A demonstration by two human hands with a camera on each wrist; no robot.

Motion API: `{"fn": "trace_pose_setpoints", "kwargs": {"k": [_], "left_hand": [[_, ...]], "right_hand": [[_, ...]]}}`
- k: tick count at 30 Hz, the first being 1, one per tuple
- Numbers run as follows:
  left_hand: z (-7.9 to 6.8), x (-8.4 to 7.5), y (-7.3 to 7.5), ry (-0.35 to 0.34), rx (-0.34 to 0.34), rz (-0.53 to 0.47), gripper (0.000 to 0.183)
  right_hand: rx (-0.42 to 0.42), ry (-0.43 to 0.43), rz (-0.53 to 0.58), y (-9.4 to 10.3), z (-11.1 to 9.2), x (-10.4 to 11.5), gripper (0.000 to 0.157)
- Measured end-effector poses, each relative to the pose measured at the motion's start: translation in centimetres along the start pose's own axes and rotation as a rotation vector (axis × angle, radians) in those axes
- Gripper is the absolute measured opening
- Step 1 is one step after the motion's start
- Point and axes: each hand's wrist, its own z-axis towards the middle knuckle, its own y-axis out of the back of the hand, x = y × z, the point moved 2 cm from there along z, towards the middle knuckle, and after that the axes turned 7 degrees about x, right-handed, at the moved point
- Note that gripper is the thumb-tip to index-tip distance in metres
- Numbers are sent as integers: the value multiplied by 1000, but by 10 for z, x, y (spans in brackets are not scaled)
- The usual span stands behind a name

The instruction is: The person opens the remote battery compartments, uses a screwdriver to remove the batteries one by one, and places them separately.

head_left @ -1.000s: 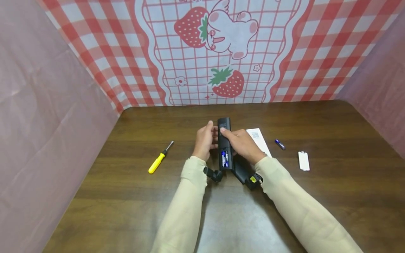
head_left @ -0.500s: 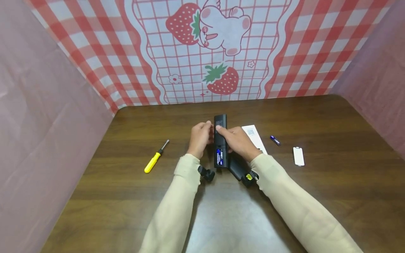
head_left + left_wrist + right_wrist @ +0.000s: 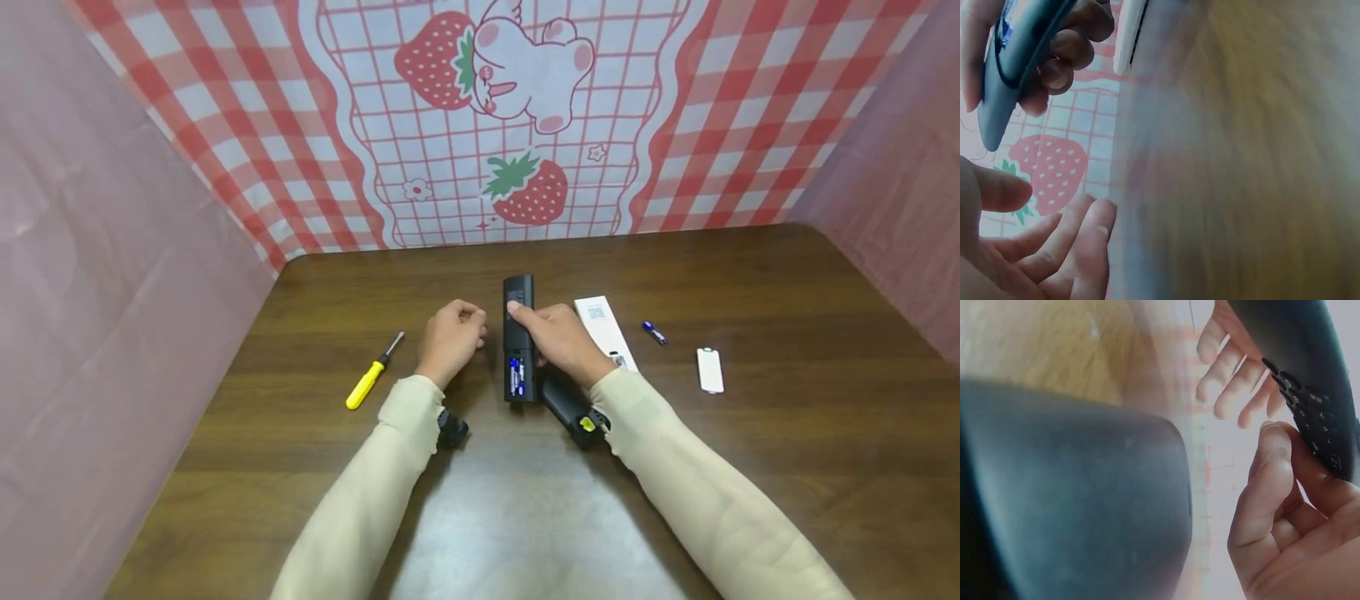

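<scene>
My right hand grips a black remote control, thumb across its back. Its back faces up, and blue batteries lie in the uncovered battery compartment at the near end. In the right wrist view, my fingers curl under the buttoned side. To the left of the remote, my left hand is empty and apart from it, fingers loosely bent; the left wrist view shows a gap between its thumb and fingers.
A yellow-handled screwdriver lies left. Partly under my right arm is a white remote-like piece. Farther right are a loose blue battery and a white battery cover. A dark rounded slab sits below my right wrist.
My left hand has drawn away from the black remote control, to the left. The right hand keeps its grip, and the remote stays in nearly the same place.
</scene>
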Motion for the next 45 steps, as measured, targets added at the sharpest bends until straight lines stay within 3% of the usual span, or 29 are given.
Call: {"fn": "trace_pose_setpoints", "kwargs": {"k": [5,11,20,30,34,39,45], "left_hand": [[-13,6,17,-58,-49,220,23],[-32,22,42,-163,-100,390,27],[-57,42,73,-242,-79,563,23],[-68,54,94,-376,-159,737,9],[-68,59,97,-356,-177,751,9],[-67,61,101,-280,-192,764,11],[-63,59,104,-162,-80,809,15]], "right_hand": [[1,-23,30,-1,-1,-3,63],[9,-31,72,-7,-3,-7,61],[12,-14,70,-11,-6,-6,60],[10,3,114,-4,-5,-1,60],[35,29,141,-1,-5,-4,58],[52,56,186,1,-6,-8,58],[79,55,225,3,-6,-10,55]]}}
